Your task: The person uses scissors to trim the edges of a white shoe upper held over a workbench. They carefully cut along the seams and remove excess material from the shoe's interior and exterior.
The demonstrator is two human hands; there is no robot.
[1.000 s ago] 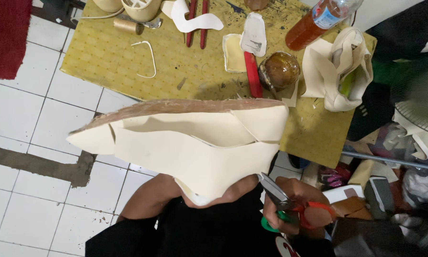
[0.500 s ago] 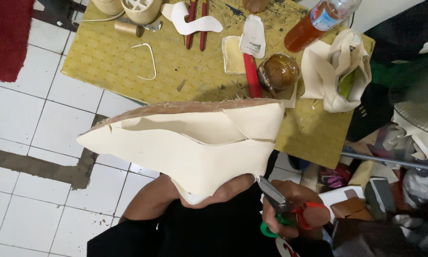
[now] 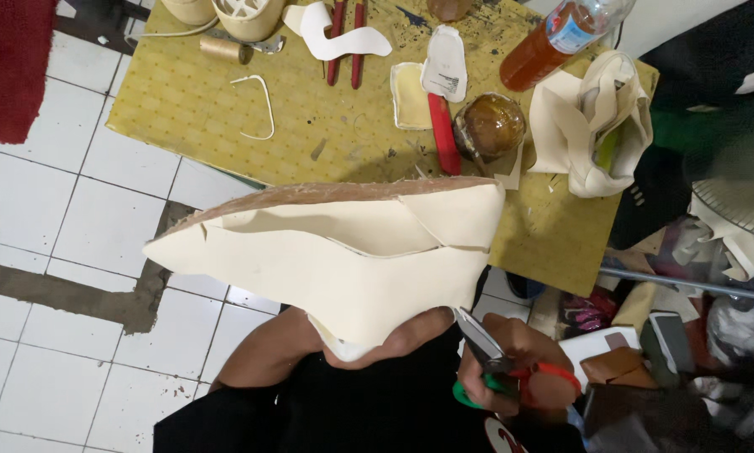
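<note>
Holding a big cream sheet (image 3: 343, 260) of leather-like material at frame centre, left hand (image 3: 394, 340) grips its lower edge from underneath, fingers mostly hidden behind the sheet, pinched on it. Sheet is folded/curled, brown backing showing along top edge, a slit running in from the right side. Right hand (image 3: 520, 369) lower right of centre, closed around scissors (image 3: 499, 365) w/ red + green handle loops; blades point up-left, tip just beside sheet's lower right edge, can't tell if touching. Whether blades are parted: can't tell.

Behind, upper half of frame: yellow table (image 3: 184, 126) w/ clutter. Brown glass jar (image 3: 488, 126) right of centre, red-handled tool (image 3: 444, 130) just beside it on the left, orange bottle (image 3: 553, 42) lying at top right, cream scrap pile (image 3: 595, 126) near right table edge, thin white loop (image 3: 255, 105) left part, thread spool (image 3: 222, 48) top left. White tile floor (image 3: 50, 252) on left side, red cloth (image 3: 8, 67) in upper left corner.
</note>
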